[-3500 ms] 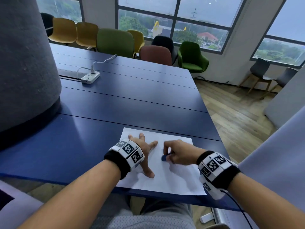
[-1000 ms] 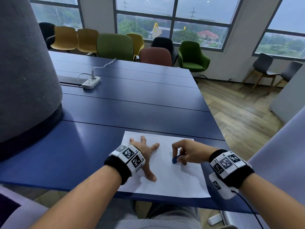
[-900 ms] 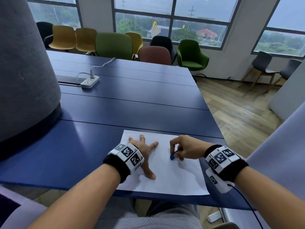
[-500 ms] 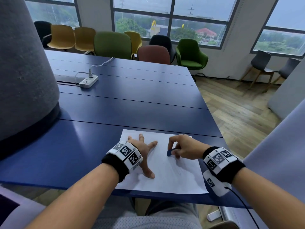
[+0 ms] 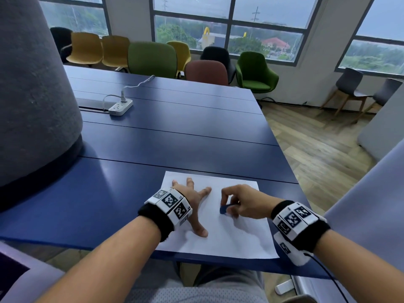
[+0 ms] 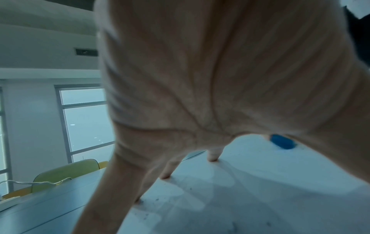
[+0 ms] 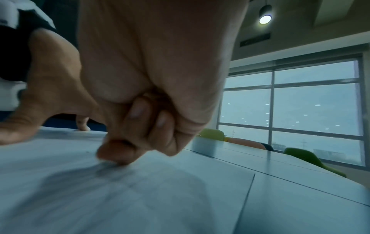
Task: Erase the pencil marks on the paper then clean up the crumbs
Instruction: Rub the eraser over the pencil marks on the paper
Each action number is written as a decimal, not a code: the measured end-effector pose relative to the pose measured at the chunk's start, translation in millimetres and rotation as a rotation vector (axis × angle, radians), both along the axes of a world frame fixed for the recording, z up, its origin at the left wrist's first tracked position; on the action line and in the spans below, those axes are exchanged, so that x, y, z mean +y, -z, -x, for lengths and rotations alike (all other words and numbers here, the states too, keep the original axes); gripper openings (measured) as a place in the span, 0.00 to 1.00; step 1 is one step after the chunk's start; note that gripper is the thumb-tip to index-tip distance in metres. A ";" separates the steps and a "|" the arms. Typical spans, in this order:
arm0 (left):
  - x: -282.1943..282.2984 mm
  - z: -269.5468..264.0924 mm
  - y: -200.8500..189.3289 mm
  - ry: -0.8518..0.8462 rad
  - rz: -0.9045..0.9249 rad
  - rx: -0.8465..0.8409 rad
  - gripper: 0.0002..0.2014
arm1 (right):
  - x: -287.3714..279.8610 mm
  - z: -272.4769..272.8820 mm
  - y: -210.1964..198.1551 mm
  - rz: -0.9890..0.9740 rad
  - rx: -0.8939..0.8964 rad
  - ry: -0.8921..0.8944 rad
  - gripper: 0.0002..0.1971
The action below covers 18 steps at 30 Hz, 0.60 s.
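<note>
On the long dark-blue table (image 5: pixel 175 136) lies the white sheet of paper (image 5: pixel 229 239). My left hand (image 5: pixel 193 199) presses it flat, fingers spread. My right hand (image 5: pixel 242 203) pinches a small blue eraser (image 5: pixel 223 209) against the sheet. Only the left wrist view shows dark crumbs (image 6: pixel 152 201); the right wrist view hides the eraser.

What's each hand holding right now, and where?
Right hand pinches the blue eraser by its upper end. Left hand holds nothing, pressing flat on the paper.
</note>
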<state>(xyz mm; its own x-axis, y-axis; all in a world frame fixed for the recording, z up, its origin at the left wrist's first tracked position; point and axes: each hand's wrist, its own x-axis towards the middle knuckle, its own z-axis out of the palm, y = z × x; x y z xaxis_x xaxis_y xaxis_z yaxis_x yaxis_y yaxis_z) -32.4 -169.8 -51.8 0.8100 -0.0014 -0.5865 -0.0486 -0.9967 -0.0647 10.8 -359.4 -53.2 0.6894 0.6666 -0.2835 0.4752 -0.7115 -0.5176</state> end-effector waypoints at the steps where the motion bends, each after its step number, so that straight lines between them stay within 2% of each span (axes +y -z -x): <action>1: -0.2 0.1 0.1 0.002 -0.002 0.001 0.67 | -1.5 3.6 -3.8 0.050 0.053 -0.051 0.08; 4: -0.6 0.2 0.4 0.001 0.004 0.001 0.67 | 1.9 3.5 -11.0 0.108 0.047 -0.087 0.06; 8: 1.1 -0.6 1.2 -0.003 0.009 -0.001 0.67 | 8.0 -0.6 -1.9 -0.022 -0.114 0.070 0.06; 13: 0.1 0.2 -0.4 0.004 0.005 0.000 0.67 | -4.8 19.2 -9.3 0.112 0.094 -0.112 0.05; 18: 1.0 -0.6 1.2 -0.002 0.011 -0.006 0.67 | -4.5 12.8 -3.8 0.008 -0.003 0.005 0.07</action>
<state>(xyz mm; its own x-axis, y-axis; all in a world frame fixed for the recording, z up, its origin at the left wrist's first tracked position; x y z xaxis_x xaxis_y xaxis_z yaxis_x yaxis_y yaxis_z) -31.8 -168.8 -52.9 0.8135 -0.0063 -0.5815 -0.0465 -0.9974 -0.0542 -2.1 -364.0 -49.4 0.6938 0.6608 -0.2864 0.4732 -0.7180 -0.5105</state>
